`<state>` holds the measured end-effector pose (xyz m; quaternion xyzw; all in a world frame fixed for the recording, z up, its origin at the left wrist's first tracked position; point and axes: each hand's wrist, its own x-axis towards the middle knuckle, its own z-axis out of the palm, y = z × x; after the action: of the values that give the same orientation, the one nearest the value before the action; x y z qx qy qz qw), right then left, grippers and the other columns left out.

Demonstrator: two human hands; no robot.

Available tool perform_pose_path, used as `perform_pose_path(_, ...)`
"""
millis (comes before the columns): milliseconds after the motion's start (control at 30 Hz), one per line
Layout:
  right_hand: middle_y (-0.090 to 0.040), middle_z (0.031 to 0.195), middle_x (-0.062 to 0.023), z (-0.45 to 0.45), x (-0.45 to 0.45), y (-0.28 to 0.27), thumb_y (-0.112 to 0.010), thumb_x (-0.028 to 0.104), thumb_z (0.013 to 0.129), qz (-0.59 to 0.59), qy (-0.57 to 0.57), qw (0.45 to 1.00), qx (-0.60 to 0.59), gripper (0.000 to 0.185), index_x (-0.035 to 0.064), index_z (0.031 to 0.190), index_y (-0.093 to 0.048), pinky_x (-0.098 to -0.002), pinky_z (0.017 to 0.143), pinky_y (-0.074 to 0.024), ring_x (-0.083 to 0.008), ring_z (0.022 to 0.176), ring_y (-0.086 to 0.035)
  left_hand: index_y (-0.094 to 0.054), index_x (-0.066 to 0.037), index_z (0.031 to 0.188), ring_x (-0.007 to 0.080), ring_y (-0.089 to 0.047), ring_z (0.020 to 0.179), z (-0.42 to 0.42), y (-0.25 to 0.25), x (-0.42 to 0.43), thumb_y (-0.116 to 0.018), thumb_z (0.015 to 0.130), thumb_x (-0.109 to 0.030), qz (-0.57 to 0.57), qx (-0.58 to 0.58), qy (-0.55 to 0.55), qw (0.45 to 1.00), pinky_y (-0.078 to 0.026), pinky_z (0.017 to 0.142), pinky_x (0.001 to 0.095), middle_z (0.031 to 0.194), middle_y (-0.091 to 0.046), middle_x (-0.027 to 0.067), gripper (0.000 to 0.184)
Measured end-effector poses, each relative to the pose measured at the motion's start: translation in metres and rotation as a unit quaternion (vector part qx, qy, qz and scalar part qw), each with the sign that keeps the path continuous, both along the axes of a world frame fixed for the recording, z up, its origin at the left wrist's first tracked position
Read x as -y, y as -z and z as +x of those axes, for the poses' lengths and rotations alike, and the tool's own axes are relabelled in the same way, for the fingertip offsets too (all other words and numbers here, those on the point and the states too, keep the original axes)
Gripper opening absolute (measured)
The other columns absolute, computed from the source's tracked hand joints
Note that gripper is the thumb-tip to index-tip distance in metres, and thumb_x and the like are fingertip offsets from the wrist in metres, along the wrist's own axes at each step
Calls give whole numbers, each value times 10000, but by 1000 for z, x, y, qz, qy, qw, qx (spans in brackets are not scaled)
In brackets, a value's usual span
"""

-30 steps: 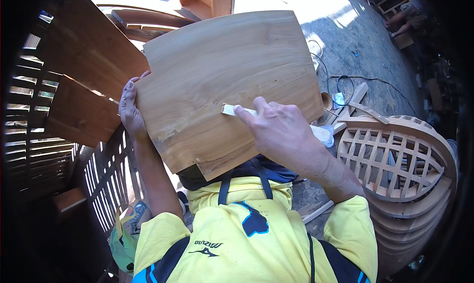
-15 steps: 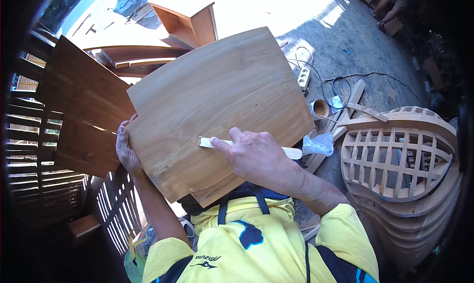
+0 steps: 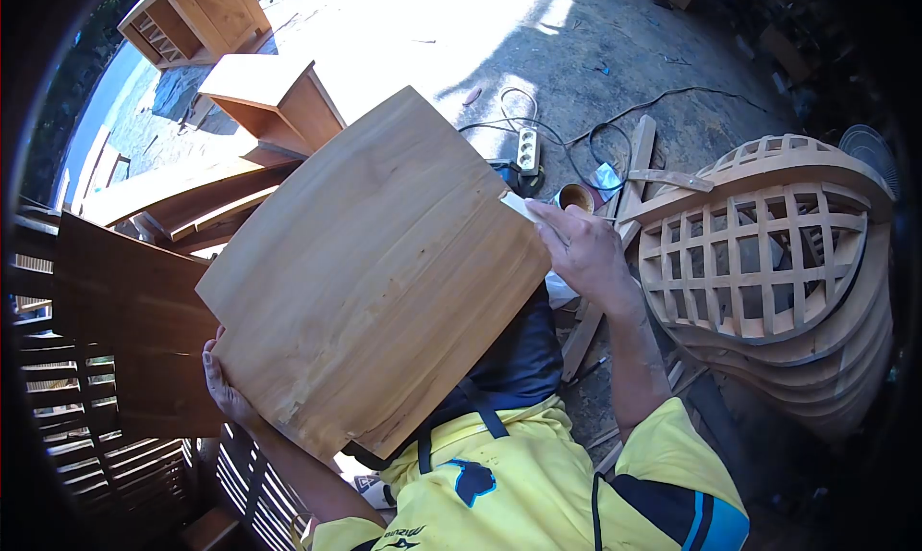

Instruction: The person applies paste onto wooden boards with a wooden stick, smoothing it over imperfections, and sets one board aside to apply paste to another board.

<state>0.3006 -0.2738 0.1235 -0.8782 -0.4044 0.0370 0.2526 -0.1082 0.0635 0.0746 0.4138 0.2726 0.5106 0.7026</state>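
Note:
A wide wooden panel point(image 3: 375, 272) with a curved far edge and notched corners lies tilted over my lap. My left hand point(image 3: 227, 386) grips its left edge, the fingers curling behind it. At the panel's right edge, my right hand point(image 3: 591, 253) is closed around a pale, flat putty knife point(image 3: 520, 205). The knife's tip meets the panel near the right corner, and its handle is hidden by my hand. Rough, lighter patches show along the panel's near edge.
An open tin point(image 3: 579, 197) stands right of the panel, near a power strip point(image 3: 527, 152) and cables. A lattice-topped wooden frame point(image 3: 754, 253) fills the right side. Wooden cabinets point(image 3: 197, 18) stand far left, with a dark board point(image 3: 144, 330) against slats. A person's limb shows top right.
My right hand has moved the putty knife from the panel's middle to its right edge. The view has shifted, and the panel appears further left and turned slightly.

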Motion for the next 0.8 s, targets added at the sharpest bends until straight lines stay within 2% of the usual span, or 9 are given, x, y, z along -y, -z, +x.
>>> perform_pose_path(67,-708,946,-173,10,-3,13,-639,199,1027,25,1,1000,-6,360,153,1381,-684,-467,789,-574,-359,864,-721,-615,-53,1312,286,-611,1304,-4,2,-1,-471,1129,-300,-15,3,11,1000,-490,1126,466,1374,-668,172,340)
perform_pose_path(133,-722,986,-184,10,-11,11,-638,207,1031,31,-12,999,-15,358,160,1383,-682,-466,806,-576,-359,898,-727,-584,-28,1349,290,-577,1347,-9,3,-4,-450,1139,-334,-2,-44,-21,999,-459,1159,464,1447,-618,181,395)
perform_pose_path(200,-737,1061,-195,9,-23,-2,-640,234,1033,-37,-10,998,-54,359,169,1384,-680,-468,832,-580,-355,940,-734,-575,-28,1359,291,-576,1348,-11,3,-4,-450,1139,-334,1,-53,-16,998,-458,1160,461,1450,-615,183,398)
perform_pose_path(333,-746,1061,-194,17,-33,-1,-641,261,1033,-93,-24,995,-27,336,171,1351,-703,-466,841,-582,-358,942,-734,-564,-27,1368,287,-574,1351,-12,3,-5,-448,1140,-335,14,-44,3,999,-457,1161,456,1454,-613,187,400)
perform_pose_path(400,-734,993,-217,27,-28,-3,-573,306,1065,-125,-71,989,-26,330,151,1322,-710,-515,834,-595,-397,917,-741,-578,-36,1347,300,-585,1338,-9,1,-5,-456,1135,-317,3,-44,-4,999,-472,1146,460,1430,-624,192,373)
perform_pose_path(600,-745,950,-221,39,-19,3,-584,283,1054,-38,-23,999,-5,326,131,1311,-715,-497,855,-597,-374,940,-748,-607,-40,1326,315,-596,1328,-7,1,-1,-457,1132,-293,3,-34,-10,999,-488,1134,471,1417,-633,203,353)
perform_pose_path(667,-756,964,-221,39,-20,8,-586,274,1051,-44,-18,999,-20,323,122,1301,-724,-496,867,-594,-369,947,-751,-611,-38,1328,316,-595,1330,-9,1,-3,-454,1133,-289,-2,-37,-19,999,-490,1134,474,1422,-632,206,354)
perform_pose_path(733,-759,1010,-212,46,-15,11,-670,225,1006,-50,-42,997,-39,307,106,1278,-749,-458,837,-567,-352,894,-737,-606,-43,1353,284,-584,1339,-10,2,-4,-452,1138,-323,0,-48,-16,999,-456,1162,451,1430,-636,178,384)
perform_pose_path(800,-759,1022,-220,51,-14,7,-635,251,1027,-47,-41,997,-33,311,106,1279,-745,-477,869,-574,-366,937,-742,-608,-42,1351,282,-585,1337,-11,2,-4,-453,1138,-322,14,-39,7,999,-456,1161,450,1431,-636,178,384)
